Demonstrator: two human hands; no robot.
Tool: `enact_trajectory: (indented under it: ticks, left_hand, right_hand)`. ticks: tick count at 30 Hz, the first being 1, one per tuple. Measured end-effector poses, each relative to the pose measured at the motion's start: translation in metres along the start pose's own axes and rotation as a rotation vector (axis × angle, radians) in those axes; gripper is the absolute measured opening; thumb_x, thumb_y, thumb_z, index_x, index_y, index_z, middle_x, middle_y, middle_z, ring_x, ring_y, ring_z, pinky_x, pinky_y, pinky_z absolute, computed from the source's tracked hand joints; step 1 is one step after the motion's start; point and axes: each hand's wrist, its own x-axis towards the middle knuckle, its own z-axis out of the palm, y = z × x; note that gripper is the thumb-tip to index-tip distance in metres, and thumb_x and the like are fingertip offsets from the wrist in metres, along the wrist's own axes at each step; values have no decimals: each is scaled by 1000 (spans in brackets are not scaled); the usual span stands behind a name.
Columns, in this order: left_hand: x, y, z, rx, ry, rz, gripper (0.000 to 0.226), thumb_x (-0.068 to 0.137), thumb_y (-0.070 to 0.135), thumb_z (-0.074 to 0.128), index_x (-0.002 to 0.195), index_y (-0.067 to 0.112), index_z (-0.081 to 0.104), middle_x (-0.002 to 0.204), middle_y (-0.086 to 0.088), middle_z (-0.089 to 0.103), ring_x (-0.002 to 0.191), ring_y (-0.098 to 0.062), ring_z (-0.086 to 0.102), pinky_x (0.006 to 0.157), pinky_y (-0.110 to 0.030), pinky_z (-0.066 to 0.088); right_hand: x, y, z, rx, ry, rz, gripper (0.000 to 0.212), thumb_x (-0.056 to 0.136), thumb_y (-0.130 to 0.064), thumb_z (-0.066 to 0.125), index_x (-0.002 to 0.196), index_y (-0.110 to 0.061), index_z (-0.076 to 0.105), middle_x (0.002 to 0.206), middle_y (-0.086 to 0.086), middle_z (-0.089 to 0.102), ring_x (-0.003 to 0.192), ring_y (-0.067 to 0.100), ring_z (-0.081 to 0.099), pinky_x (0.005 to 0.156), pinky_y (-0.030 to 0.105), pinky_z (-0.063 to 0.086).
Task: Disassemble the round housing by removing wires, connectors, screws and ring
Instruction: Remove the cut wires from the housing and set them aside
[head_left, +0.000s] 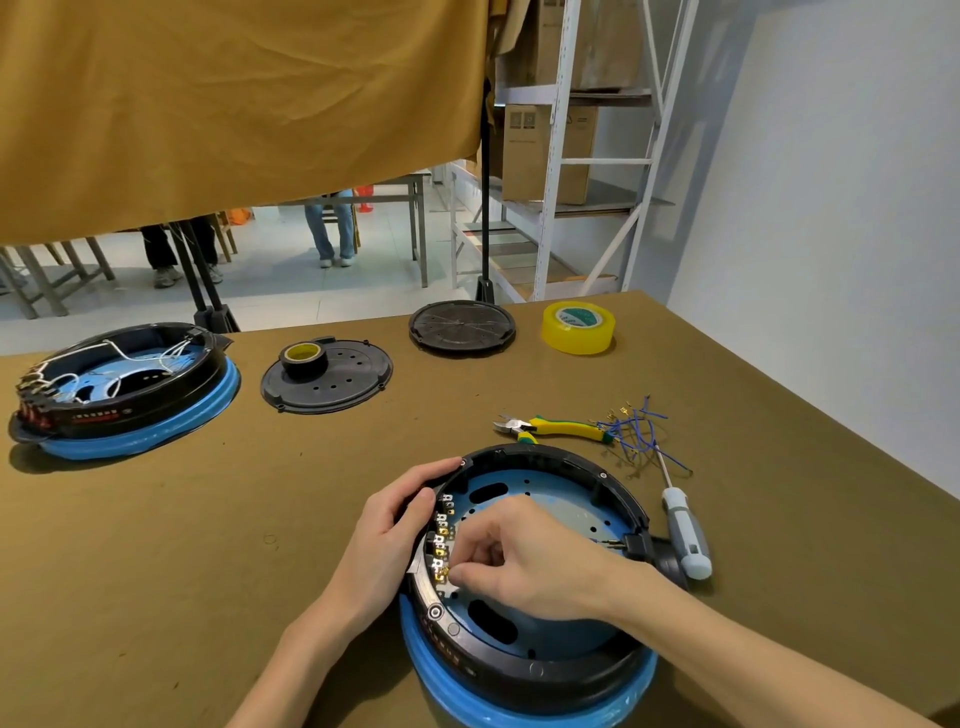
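Workshop or light-assembly area. A workbench (156, 545) covered in olive-brown fabric carries hand tools just beyond the fingers (457, 571): side cutters (550, 429), a screwdriver (685, 535), cut blue wires (636, 431) and tape rolls (578, 328). Well past the fingers lie two black round covers (462, 327) and a second round housing (124, 389) of the same type. A mustard cloth screen (234, 104) hangs behind the bench; metal shelving (556, 156) holds cardboard boxes (545, 150); further work tables (395, 187) stand on a tiled floor.

Olive-covered table (156, 545): two housings (524, 582) (124, 389), two black discs (327, 384) (462, 327), tape roll (578, 328), cutters (550, 428), screwdriver (685, 535), wires (636, 431).
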Motion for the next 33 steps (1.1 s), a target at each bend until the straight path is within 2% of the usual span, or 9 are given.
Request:
enact_trajectory:
  ticks: [10, 17, 22, 24, 26, 30, 33]
  left_hand:
    - [0, 2, 0, 0, 4, -12, 38, 109, 9, 43, 136, 24, 65, 130, 14, 71, 125, -8, 64, 99, -16, 49]
    - [0, 0, -1, 9, -3, -11, 38, 109, 10, 43, 135, 26, 66, 130, 14, 71, 125, -8, 64, 100, -16, 49]
    - [-1, 0, -1, 12, -11, -28, 37, 106, 25, 44, 136, 30, 65, 132, 16, 69, 126, -7, 63, 102, -26, 48]
    - [0, 0, -2, 10, -10, -33, 38, 103, 30, 45, 136, 31, 65, 132, 16, 70, 126, -7, 63, 103, -29, 48]
    - [0, 1, -2, 6, -16, -35, 39, 102, 32, 46, 136, 30, 65, 132, 15, 70, 126, -8, 63, 102, -28, 49]
    - [0, 2, -1, -2, -16, -41, 39, 101, 34, 46, 135, 31, 66, 130, 16, 70, 123, -7, 65, 95, -20, 52]
    - [1, 3, -1, 0, -11, -50, 40, 100, 36, 45, 134, 31, 66, 130, 17, 70, 122, -7, 65, 96, -25, 50]
  right_hand:
    - [-1, 2, 3, -14, 6, -4, 15, 96, -22, 66, 85, -17, 73, 71, 2, 67, 65, 24, 60, 62, 42, 49]
    - [0, 2, 2, 1, 9, -14, 13, 95, -20, 67, 86, -13, 74, 73, 5, 69, 62, 15, 57, 61, 37, 49]
    - [-3, 9, -4, -21, 16, -8, 14, 94, -19, 68, 84, -13, 75, 66, -5, 65, 58, 3, 53, 55, 19, 43]
    - [-5, 8, -5, 12, 80, -8, 14, 93, -21, 69, 82, -16, 76, 66, -4, 68, 56, 3, 56, 55, 19, 45]
    - [-3, 8, -10, 10, 232, -35, 15, 93, -24, 68, 83, -19, 78, 66, -9, 70, 56, 5, 59, 56, 20, 48]
    - [11, 25, -49, -152, 541, -44, 24, 98, -24, 63, 81, -12, 76, 63, -2, 67, 58, 18, 59, 62, 40, 51]
    - [20, 55, -88, -271, 700, 64, 22, 98, -19, 64, 87, -10, 81, 72, -5, 74, 63, 13, 64, 70, 35, 55]
